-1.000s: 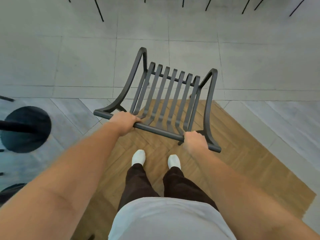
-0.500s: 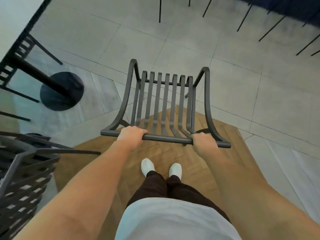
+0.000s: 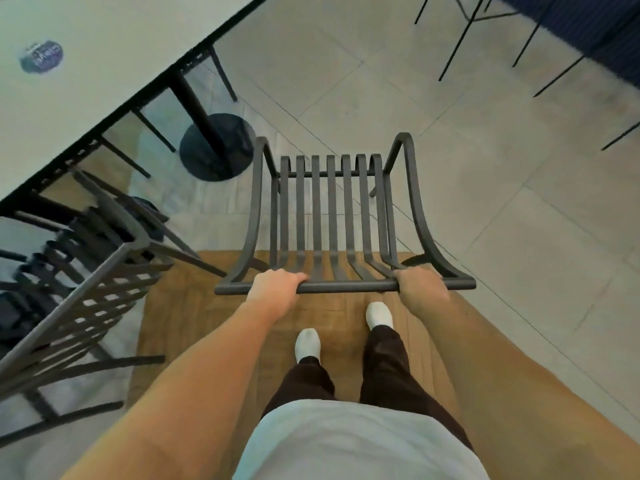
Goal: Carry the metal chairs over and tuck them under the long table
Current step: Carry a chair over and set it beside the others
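Note:
A dark grey slatted metal chair [image 3: 332, 216] is straight in front of me, seen from above. My left hand [image 3: 277, 285] and my right hand [image 3: 420, 284] both grip the top bar of its backrest, one near each end. The long pale table [image 3: 104, 64] with a black edge runs diagonally across the upper left. Another metal chair [image 3: 86, 289] stands at the left with its seat partly under the table.
A black round pedestal base [image 3: 216, 147] of the table stands just left of the held chair's front. Thin black legs of other furniture [image 3: 464, 32] cross the upper right. A wood-pattern floor patch [image 3: 194, 306] lies under my feet; grey tiles surround it.
The view has swung left: the table, its pedestal and the other chair have come into view and grown nearer. Both hands keep the same grip on the chair's top bar.

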A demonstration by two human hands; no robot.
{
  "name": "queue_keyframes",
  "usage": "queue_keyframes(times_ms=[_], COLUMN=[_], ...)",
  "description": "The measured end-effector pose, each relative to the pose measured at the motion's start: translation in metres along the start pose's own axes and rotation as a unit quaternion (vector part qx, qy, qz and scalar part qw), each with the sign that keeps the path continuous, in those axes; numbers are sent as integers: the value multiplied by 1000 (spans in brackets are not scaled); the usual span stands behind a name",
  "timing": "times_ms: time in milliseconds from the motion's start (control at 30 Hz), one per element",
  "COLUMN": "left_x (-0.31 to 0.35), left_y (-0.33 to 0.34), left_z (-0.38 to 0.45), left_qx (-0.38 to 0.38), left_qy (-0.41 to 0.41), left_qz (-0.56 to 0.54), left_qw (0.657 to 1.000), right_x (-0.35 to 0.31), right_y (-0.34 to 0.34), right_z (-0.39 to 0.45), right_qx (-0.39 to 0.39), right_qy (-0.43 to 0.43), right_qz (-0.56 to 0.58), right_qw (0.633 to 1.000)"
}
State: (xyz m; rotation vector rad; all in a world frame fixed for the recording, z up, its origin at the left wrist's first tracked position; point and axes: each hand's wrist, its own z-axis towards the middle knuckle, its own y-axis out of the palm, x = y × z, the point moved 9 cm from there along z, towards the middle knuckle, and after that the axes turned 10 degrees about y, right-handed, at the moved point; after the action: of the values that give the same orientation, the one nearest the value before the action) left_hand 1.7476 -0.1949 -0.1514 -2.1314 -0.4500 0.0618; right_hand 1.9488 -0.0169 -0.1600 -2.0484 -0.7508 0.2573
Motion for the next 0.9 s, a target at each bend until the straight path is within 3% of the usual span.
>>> queue_keyframes(times_ms=[233,433,667,900], left_x=[-12,-17,-46,-92], left_y=[-6,1,-7,-37], left_z=[2,9,29,62], left_qx=[19,66,78,91], left_qy=[-140,-239,-274,-269], left_qz=[-78,-195,-247,-242], left_qw=[987,949,926,928], right_x=[-31,-61,-99,-136], right_y=[-56,-93,-120,-159], right_z=[70,122,162,208], right_qx=[23,36,45,47], right_qy=[-121,-214,-276,-284], right_qz=[-90,-139,-186,-199], right_qw=[988,966,942,937])
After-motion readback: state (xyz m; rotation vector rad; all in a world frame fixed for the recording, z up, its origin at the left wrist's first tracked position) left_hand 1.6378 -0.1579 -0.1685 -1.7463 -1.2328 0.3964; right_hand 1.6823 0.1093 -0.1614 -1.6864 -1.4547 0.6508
